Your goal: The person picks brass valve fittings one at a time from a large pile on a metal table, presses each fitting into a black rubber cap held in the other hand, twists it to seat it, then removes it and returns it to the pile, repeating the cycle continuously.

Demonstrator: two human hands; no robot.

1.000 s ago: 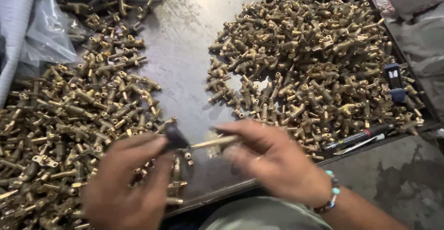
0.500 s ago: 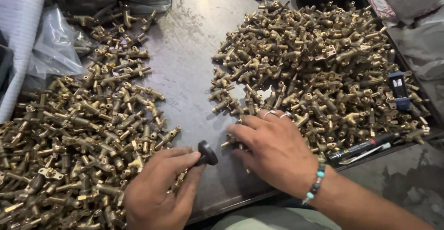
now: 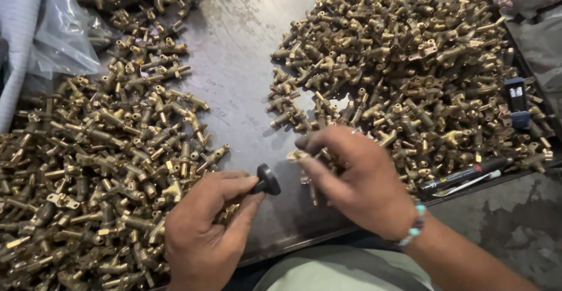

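From the head view, the left hand (image 3: 202,238) sits low and left of centre, thumb and forefinger pinched together on a black knob (image 3: 267,180), a small round disc on a short stem held just over the counter (image 3: 246,74). The right hand (image 3: 357,183), lower centre, has its fingers curled loosely round a brass fitting (image 3: 298,155), of which only a pale end shows at the fingertips; a beaded bracelet (image 3: 413,226) rings that wrist.

Two heaps of brass valves lie on the grey, scuffed metal counter, far too many to count: the left heap (image 3: 88,168) fills the left side of the frame, the right heap (image 3: 410,74) the upper right. The pieces are short, dull-gold tubes with side stubs. One black marker (image 3: 468,173) and one thin metal strip lie at the right heap's lower edge. Crumpled clear plastic (image 3: 64,33) sits upper left.
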